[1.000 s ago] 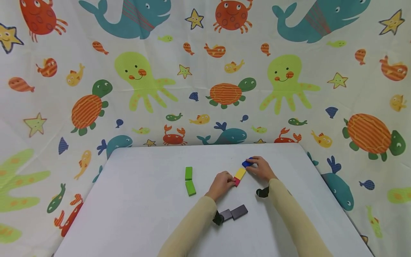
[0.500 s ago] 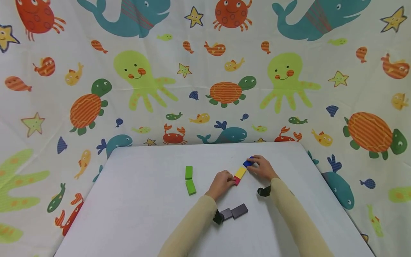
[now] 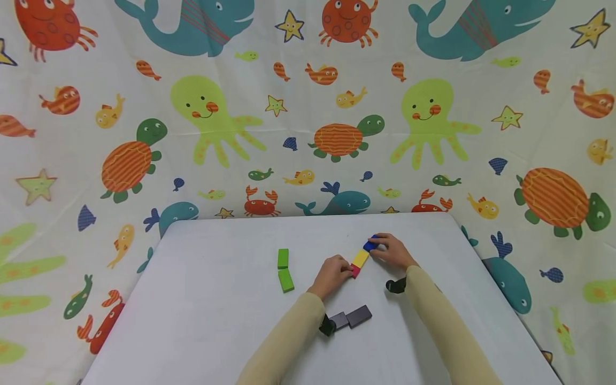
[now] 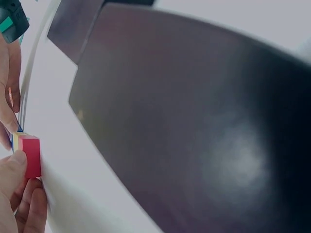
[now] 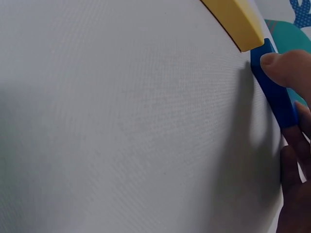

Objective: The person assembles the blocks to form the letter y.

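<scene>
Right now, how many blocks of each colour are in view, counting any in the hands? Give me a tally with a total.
Green blocks: 2
Dark grey blocks: 2
Red block: 1
Yellow block: 1
Blue block: 1
Total: 7

Long beige sleeves (image 3: 289, 334), bare hands (image 3: 332, 275) beyond their cuffs (image 3: 315, 303), black wrist cameras (image 3: 396, 286) beside the cuffs, teal patch (image 4: 6, 24) on the right one

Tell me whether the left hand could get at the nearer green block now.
Probably yes: bare tabletop separates the left hand from the nearer green block, though that hand would first need to release the red block.
</scene>
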`<state>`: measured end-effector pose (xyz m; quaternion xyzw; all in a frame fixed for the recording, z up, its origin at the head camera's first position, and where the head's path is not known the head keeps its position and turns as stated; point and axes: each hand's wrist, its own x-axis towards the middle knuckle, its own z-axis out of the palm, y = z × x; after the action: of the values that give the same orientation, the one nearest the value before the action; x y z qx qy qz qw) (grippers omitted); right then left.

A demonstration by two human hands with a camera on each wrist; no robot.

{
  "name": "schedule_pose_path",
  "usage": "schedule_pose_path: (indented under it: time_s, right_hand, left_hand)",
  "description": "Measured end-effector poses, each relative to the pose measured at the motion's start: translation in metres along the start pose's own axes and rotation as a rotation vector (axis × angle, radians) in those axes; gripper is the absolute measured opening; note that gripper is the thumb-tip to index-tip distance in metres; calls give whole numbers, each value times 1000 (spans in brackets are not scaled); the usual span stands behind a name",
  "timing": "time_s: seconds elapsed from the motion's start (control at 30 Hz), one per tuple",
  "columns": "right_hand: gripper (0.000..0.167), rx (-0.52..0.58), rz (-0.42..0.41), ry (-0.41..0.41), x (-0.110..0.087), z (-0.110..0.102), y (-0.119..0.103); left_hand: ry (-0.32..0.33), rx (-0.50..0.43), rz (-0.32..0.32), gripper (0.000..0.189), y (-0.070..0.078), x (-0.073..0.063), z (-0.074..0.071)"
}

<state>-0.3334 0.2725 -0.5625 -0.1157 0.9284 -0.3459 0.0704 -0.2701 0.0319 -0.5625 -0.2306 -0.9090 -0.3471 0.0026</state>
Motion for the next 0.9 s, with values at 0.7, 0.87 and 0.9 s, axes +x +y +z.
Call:
schedule_pose_path:
  time_s: [0.7,0.87,0.9]
  right_hand:
    - [50,-3,-7,-58,12,-7,4]
    - [50,-5,4,-62,12,-8,3]
    - [50,-9,0,-64,11,-8,2]
  left_hand:
    - [-44,21,-77,10,5,12,0]
    - [-63,7,-88,10,6,13,-2]
    - [-66,6,-89,11,6,13,-2]
